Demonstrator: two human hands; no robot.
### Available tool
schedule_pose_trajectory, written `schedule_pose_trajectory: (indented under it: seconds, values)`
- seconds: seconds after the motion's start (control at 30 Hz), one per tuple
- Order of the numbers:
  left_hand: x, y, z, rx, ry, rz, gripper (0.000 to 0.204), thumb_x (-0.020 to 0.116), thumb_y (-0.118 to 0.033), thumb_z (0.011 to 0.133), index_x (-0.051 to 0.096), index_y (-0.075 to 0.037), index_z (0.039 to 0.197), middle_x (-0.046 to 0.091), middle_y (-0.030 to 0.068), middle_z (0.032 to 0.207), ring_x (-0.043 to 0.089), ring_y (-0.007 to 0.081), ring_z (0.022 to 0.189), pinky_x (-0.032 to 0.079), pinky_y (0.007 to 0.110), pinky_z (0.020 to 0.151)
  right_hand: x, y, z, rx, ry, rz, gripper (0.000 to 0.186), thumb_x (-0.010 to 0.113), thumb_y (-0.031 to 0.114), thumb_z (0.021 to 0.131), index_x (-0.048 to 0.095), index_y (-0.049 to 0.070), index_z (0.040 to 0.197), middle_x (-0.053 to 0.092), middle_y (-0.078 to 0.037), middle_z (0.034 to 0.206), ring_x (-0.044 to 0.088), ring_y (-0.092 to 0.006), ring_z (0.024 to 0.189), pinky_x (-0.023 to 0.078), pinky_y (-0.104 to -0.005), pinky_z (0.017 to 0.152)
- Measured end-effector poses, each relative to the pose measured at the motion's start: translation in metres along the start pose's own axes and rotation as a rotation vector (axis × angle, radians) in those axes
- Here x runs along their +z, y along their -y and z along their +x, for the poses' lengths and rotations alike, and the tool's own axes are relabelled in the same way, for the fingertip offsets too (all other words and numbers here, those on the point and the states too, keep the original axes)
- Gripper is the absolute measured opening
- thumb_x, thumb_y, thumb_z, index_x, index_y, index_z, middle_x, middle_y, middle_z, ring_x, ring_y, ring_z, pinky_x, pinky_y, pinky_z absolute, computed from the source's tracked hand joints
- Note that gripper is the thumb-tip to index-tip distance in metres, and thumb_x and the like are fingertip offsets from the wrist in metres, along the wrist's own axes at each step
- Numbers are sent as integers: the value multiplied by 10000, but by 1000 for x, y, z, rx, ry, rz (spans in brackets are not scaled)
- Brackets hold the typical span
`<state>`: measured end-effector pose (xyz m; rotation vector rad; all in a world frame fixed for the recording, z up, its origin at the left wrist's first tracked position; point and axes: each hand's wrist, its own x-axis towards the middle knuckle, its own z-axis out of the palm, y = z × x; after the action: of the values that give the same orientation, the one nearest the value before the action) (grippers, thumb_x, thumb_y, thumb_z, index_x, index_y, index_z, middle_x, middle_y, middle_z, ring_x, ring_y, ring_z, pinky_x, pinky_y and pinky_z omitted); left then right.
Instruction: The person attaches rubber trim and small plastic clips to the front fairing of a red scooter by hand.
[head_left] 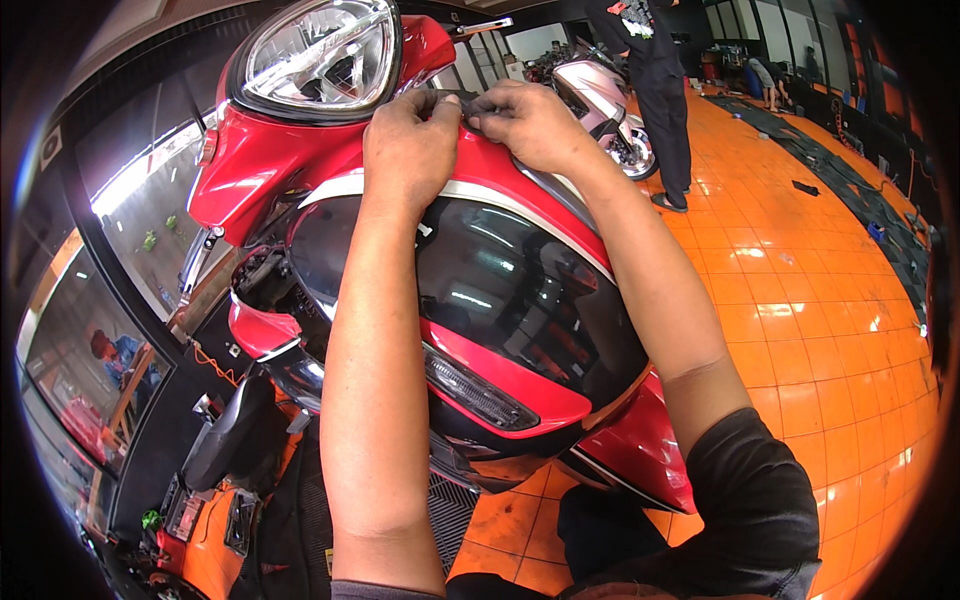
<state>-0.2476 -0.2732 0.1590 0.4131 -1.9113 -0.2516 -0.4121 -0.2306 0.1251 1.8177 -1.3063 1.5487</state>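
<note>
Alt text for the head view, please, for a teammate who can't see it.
Two bare hands, the left hand and the right hand, work close together beside the headlight of a red scooter; what the fingertips touch is hard to make out. Behind, a person in dark clothes stands on an orange tiled floor.

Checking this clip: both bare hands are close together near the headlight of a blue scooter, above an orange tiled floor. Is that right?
Not quite: the scooter is red, not blue, as the head view shows. Its headlight, both hands and the orange tiled floor are right.
</note>
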Motion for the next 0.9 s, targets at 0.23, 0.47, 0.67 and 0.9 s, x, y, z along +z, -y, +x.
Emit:
schedule_pose_trajectory:
  seconds: [0.23,0.47,0.67,0.9]
  values:
    - [-2,0,-1,-3,-3,-6,345,596,-274,879,711,23,1012,706,234,896,686,356,876,507,401,834,-2,4,-2,28,15,23,250,684,155,852,727,5,1047,663,-123,923,638,-237,844,493,-329,801]
    - [-4,-5,-1,-43,46,37,364,638,-252,906,689,60,1086,718,119,937,619,146,867,472,291,832,3,-7,-4,-7,-17,45,270,683,162,856,717,-2,1069,680,-114,910,650,-203,807,506,-316,773]
    - [-5,-5,-2,-26,29,62,362,636,-251,907,689,57,1089,719,125,937,626,148,873,472,289,835,4,-4,-4,144,3,189,261,678,159,870,711,4,1078,699,-85,820,640,-146,725,512,-291,709]
    - [-1,2,0,78,16,52,357,597,-294,881,704,26,997,699,237,903,687,360,893,501,400,817,0,-2,-3,100,-1,49,290,696,224,846,706,39,1070,706,-137,829,670,-212,764,521,-327,758]
